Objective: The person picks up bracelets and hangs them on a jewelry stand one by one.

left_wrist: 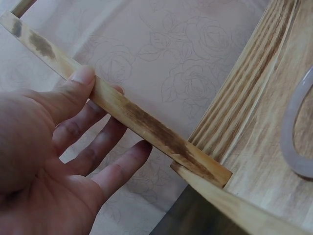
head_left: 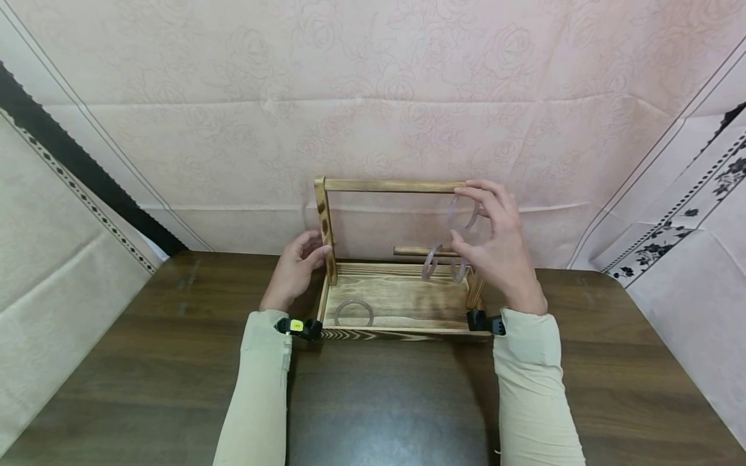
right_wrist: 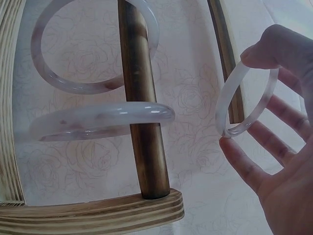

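Observation:
A wooden stand has an upright at its left (head_left: 323, 223), gripped by my left hand (head_left: 294, 268) between thumb and fingers; the left wrist view shows the thumb (left_wrist: 80, 81) on its face. My right hand (head_left: 498, 252) pinches a translucent bangle (right_wrist: 222, 105) beside the right end of the top bar (head_left: 390, 186). That bar's end shows through the bangle in the right wrist view; whether the ring is around it, I cannot tell. Two pale bangles (head_left: 430, 262) (right_wrist: 98, 117) hang around the short lower rod (right_wrist: 142, 73). Another bangle (left_wrist: 288, 132) lies in the tray (head_left: 402, 330).
The stand rests on a dark brown wooden table (head_left: 384, 401), near its back edge. Behind it hangs a pale rose-patterned cloth (head_left: 379, 129). More cloth, with a black floral border (head_left: 658, 246), hangs at the right.

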Action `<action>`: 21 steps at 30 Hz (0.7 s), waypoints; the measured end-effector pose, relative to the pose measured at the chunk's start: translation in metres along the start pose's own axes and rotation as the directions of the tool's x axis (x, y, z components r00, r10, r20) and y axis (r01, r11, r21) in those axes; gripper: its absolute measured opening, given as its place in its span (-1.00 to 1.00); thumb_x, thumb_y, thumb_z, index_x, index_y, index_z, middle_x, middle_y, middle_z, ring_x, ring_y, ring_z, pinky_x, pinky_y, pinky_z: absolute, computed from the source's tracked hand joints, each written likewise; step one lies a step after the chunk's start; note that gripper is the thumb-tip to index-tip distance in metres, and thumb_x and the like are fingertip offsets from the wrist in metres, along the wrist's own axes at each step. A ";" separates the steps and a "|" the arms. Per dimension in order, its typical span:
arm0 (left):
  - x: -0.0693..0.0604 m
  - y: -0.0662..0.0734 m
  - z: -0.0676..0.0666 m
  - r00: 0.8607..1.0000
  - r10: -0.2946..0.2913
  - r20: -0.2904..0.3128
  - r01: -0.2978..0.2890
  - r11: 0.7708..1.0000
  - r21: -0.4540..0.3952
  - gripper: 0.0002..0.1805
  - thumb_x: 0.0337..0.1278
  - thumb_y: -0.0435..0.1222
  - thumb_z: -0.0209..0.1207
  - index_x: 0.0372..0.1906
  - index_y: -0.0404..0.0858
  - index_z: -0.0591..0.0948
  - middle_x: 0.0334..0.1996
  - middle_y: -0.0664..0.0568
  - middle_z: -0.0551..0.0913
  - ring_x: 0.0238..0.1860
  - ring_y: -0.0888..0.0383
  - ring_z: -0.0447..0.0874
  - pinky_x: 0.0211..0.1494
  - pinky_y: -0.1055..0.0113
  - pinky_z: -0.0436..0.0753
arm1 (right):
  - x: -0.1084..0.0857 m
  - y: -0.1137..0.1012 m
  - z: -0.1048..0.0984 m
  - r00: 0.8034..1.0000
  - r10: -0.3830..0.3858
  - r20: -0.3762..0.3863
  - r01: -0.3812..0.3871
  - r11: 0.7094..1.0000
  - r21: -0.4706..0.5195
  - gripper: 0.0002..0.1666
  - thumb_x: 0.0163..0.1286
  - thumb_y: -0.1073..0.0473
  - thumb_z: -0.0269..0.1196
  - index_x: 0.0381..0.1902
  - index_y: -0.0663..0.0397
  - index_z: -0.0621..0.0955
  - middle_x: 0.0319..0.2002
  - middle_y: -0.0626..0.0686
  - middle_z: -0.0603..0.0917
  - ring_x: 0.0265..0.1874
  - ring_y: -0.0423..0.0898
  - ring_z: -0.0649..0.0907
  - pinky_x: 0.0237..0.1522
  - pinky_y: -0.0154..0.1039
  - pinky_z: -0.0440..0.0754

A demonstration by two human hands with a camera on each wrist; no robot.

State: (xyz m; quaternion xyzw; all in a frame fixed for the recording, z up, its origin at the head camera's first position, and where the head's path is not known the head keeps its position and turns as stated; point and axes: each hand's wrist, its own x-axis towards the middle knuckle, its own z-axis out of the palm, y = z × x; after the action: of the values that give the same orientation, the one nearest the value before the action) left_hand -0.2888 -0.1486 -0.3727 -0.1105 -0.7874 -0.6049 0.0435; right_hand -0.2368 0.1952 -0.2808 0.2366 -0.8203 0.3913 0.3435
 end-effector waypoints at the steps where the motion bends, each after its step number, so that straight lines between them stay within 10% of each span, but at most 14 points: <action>1: 0.000 0.000 0.000 1.000 0.001 0.000 -0.001 1.000 0.000 -0.64 0.48 -0.31 0.13 0.27 -0.32 0.49 0.22 -0.25 0.61 0.24 -0.08 0.58 0.33 -0.02 0.63 | 0.000 0.000 0.000 1.000 0.002 0.002 -0.002 1.000 -0.005 -0.26 0.05 0.48 0.43 0.23 -0.01 0.62 0.33 0.06 0.50 0.31 0.04 0.45 0.56 0.19 0.11; 6: -0.001 0.002 0.000 1.000 0.003 0.000 -0.003 1.000 -0.001 -0.63 0.49 -0.31 0.13 0.27 -0.32 0.49 0.23 -0.25 0.61 0.23 -0.07 0.58 0.33 -0.02 0.64 | 0.000 0.002 -0.001 1.000 0.018 0.004 -0.018 1.000 -0.003 -0.25 0.05 0.50 0.41 0.25 0.00 0.61 0.36 0.04 0.48 0.31 -0.03 0.40 0.20 0.00 0.52; 21: -0.001 0.001 0.000 1.000 -0.006 -0.005 0.006 1.000 0.007 -0.61 0.49 -0.28 0.13 0.29 -0.32 0.48 0.23 -0.24 0.60 0.24 -0.08 0.58 0.32 -0.01 0.64 | 0.001 0.006 -0.001 0.999 0.031 -0.011 -0.031 0.999 -0.019 -0.24 0.05 0.51 0.40 0.26 0.03 0.60 0.37 0.07 0.46 0.33 -0.02 0.38 0.25 0.06 0.56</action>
State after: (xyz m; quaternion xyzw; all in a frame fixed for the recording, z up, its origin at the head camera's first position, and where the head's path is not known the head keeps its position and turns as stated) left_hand -0.2878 -0.1480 -0.3722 -0.1062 -0.7898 -0.6025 0.0441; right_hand -0.2412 0.1995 -0.2827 0.2187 -0.8256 0.3901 0.3440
